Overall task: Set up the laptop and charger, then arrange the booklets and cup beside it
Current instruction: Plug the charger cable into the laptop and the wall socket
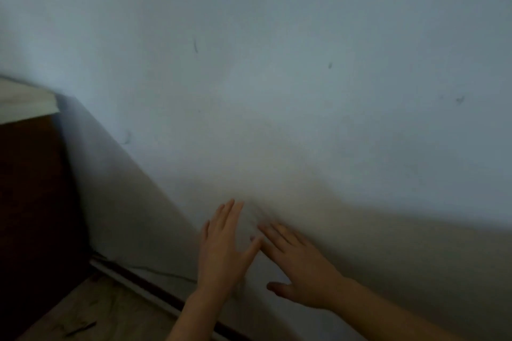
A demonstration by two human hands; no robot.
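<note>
No laptop, charger, booklet or cup shows in the head view. My left hand (224,246) is stretched out flat in front of a pale wall (277,77), fingers apart and empty. Just to its right my right hand (299,266) is also flat and spread, holding nothing. The fingertips of the two hands nearly meet. The picture is dim and blurred.
A dark brown piece of furniture (33,202) with a pale top (25,104) stands at the left against the wall. A thin wire (163,274) runs along the skirting at the wall's foot. A patch of brownish floor (110,310) shows at the lower left.
</note>
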